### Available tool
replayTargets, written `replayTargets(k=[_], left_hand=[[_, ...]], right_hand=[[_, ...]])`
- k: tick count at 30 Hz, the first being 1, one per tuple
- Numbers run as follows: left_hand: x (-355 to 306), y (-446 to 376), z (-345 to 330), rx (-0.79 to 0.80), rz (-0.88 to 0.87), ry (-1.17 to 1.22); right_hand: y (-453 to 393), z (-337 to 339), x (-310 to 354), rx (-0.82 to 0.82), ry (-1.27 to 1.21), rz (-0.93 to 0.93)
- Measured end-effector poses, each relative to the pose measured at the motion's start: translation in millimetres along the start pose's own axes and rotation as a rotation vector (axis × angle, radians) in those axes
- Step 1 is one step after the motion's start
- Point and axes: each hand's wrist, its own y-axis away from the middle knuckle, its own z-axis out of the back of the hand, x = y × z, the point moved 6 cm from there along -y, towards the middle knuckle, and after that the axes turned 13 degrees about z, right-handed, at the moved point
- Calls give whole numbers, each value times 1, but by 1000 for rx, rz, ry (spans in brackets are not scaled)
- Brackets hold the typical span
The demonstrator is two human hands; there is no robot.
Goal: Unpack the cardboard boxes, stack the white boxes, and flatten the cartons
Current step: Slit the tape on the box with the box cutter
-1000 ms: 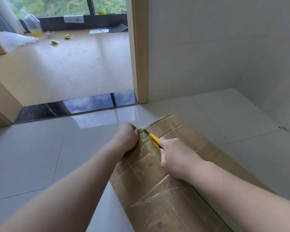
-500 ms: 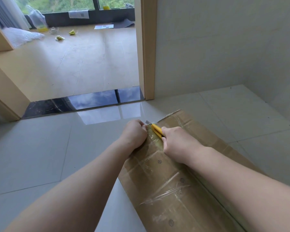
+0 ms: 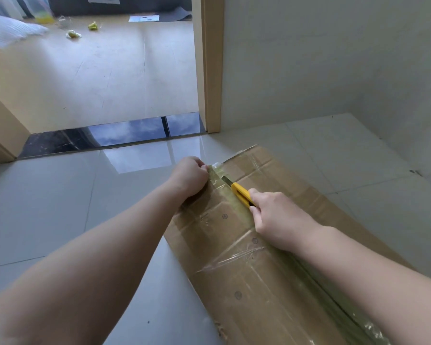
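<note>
Brown taped cardboard carton (image 3: 266,245) lies on the tiled floor (image 3: 60,207); our left hand (image 3: 190,176) grips its far-left corner, our right hand (image 3: 276,217) grips a yellow utility knife (image 3: 241,195) at the seam. Stiff, slick-taped board, best held by edges.

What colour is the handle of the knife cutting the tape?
Yellow; the utility knife shows clearly in the head view.
</note>
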Motion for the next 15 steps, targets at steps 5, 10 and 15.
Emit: replayTargets(k=[5,10,15], left_hand=[[-11,3,-2,63,-4,-129],[-16,1,-1,66,21,-59],[-19,-2,-4,63,-3,-91]], right_hand=[[-7,5,6,-23,-2,16],[-14,5,4,15,16,-13],[-14,5,7,45,62,-34]])
